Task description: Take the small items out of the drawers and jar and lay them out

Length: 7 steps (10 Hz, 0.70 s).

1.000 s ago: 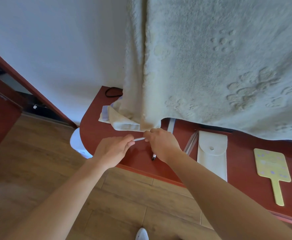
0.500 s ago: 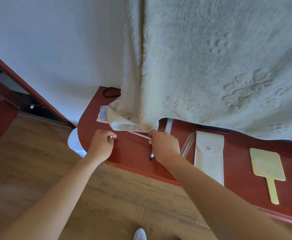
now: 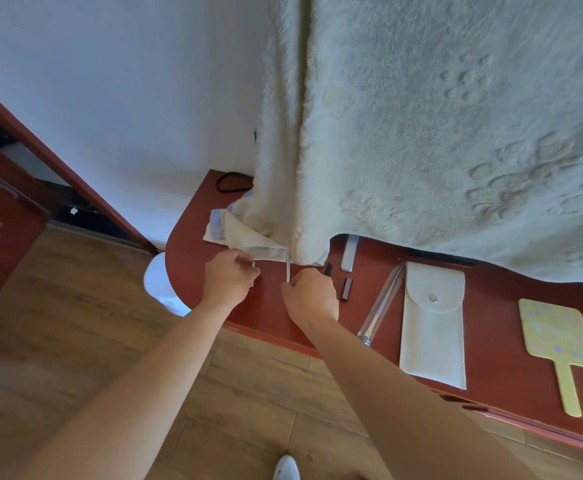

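- Standing at a reddish wooden table (image 3: 491,341), a person reaches both bare arms forward over a wood-plank floor (image 3: 75,341); a white shoe tip (image 3: 286,467) shows at 6 o'clock.
- The left hand (image 3: 229,280) is curled closed, fingers pinched on a small pale cap-like piece (image 3: 253,264); what it is cannot be told.
- The right hand (image 3: 312,296), at 3 o'clock of the left and apart from it, grips the lower end of a thin white stick (image 3: 287,266) that stands nearly upright, its top touching the cloth edge.
- Just at 2 o'clock of the right hand lie a small dark brown tube (image 3: 346,289) and a short black piece (image 3: 328,269), both on the table.
- Farther toward 3 o'clock sit a clear slim tube (image 3: 382,303), a cream snap pouch (image 3: 433,323) just beside it, and a yellow hand mirror (image 3: 556,337) well apart, handle pointing to 6 o'clock.
- At 12 o'clock a silver flat bar (image 3: 349,252) pokes out from under a fluffy cream blanket (image 3: 439,133) with paw prints, which hangs over the table's far part.
- A folded cloth (image 3: 234,233) lies at 11 o'clock of the left hand; a black cord loop (image 3: 229,183) lies beyond it by the white wall (image 3: 127,98).
- A white round bin (image 3: 160,285) stands below the table's left end.
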### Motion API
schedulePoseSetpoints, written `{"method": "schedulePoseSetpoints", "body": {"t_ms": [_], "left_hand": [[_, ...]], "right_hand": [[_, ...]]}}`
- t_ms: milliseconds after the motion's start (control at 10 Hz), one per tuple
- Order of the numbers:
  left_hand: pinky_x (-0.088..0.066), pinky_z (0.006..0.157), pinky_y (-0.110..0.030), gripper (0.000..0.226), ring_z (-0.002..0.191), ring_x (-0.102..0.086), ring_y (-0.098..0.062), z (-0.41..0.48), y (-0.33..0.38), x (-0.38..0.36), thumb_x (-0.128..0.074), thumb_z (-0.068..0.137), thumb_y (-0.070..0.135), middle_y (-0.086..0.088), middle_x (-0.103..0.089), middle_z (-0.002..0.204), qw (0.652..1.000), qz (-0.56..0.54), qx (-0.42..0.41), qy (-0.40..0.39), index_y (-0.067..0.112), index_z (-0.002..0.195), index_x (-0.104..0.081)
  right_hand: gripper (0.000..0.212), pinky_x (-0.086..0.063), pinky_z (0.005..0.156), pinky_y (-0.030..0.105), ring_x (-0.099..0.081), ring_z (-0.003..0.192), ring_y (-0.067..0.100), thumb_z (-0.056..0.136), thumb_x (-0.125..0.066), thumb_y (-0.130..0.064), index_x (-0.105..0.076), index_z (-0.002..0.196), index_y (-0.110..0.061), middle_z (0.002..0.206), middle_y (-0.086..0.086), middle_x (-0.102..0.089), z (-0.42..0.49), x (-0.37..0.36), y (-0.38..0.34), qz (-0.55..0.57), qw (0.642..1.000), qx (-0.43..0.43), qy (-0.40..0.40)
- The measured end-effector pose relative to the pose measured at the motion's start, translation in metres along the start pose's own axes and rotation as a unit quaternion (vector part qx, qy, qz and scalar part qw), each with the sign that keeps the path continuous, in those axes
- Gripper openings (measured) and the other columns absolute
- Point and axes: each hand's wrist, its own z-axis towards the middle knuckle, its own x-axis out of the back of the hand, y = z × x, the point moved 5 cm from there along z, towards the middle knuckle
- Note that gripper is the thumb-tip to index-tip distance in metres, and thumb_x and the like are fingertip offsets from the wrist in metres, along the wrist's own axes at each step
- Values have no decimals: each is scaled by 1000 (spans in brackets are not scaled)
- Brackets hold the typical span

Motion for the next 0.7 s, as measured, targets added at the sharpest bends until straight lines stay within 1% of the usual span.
{"method": "schedulePoseSetpoints", "body": {"t_ms": [100,200,300,400,500,600,700], "left_hand": [[-52,66,-24,6,55,-65,-7,2,1,-2,-71,76,14,4,-67,57,1000,14,-3,11,17,79,-66],[-53,67,-28,10,61,-66,-11,2,-1,-6,-74,76,13,4,-67,65,1000,20,-10,7,15,75,-65],[-54,71,-34,8,70,-66,-19,1,-2,-10,-75,77,14,3,-68,68,999,44,-25,-4,14,75,-67],[-52,70,-31,7,74,-65,-17,3,-2,-11,-75,77,15,6,-67,70,997,67,-45,-6,16,76,-68],[-47,68,-26,7,76,-65,-16,4,-2,-12,-74,76,15,10,-64,69,995,87,-56,-13,18,76,-67],[-46,69,-26,7,78,-65,-17,3,0,-12,-75,76,16,8,-64,71,993,95,-68,-8,15,77,-68],[-44,66,-28,13,78,-62,-18,1,5,-7,-74,77,26,3,-66,79,988,125,-93,19,15,80,-67]], "right_hand": [[19,-57,68,35,-66,70,26,84,-58,-22,-68,77,-8,75,6,-67,3,-4,-3,-7,1000,5,-16],[16,-52,59,29,-64,67,25,82,-62,-20,-68,74,-7,70,7,-66,7,-8,-5,-18,999,21,-19],[14,-48,56,28,-64,67,26,81,-63,-17,-68,76,-5,72,9,-65,9,-11,-7,-25,999,23,-21],[11,-51,59,29,-65,70,27,80,-61,-12,-69,78,-6,75,10,-66,12,-13,-6,-31,999,24,-17],[11,-49,57,28,-65,70,27,78,-59,-10,-69,78,-5,74,10,-66,11,-14,-5,-28,999,25,-22],[14,-44,54,26,-62,65,27,79,-59,-16,-65,74,-3,70,9,-64,10,-13,-6,-11,999,30,-21],[25,-33,46,22,-48,48,18,81,-59,-24,-54,61,-9,54,1,-51,7,-3,-2,25,999,17,17]]}}
